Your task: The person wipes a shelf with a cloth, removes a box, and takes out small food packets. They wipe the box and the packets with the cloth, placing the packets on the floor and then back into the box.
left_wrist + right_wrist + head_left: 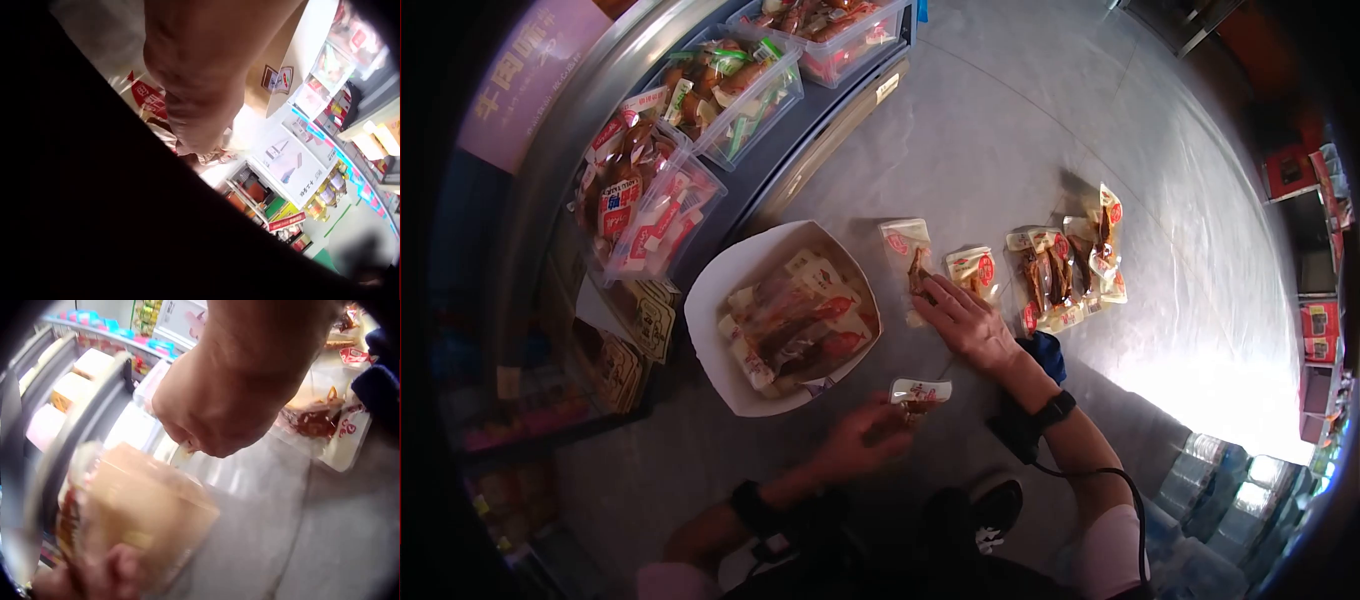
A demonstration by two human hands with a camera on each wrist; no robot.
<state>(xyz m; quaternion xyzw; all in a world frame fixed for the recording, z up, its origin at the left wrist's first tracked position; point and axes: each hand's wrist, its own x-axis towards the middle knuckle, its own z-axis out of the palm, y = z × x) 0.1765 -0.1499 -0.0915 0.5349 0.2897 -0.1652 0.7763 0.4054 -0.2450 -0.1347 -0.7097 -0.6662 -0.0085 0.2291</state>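
My left hand (858, 442) holds a clear-and-white vacuum-sealed snack packet (921, 391) in front of a white paper box (703, 303). Brown food shows through the packet's film. Ahead and to the right, my right hand (973, 330) grips the near part of another snack packet (905, 238) lying on the grey tiled floor. The right wrist view shows those fingers bent down, their tips mostly hidden behind the hand. Several similar packets (785, 322) fill the box. Right beside my right hand lies one more packet with a red label (972, 266).
More packets (1050, 275) lie in a row on the floor to the right. Clear plastic bins of packaged snacks (735, 100) stand on a shelf at the upper left. Wrapped bottles (1215, 480) stand at the lower right, and a shoe (997, 508) shows near the bottom.
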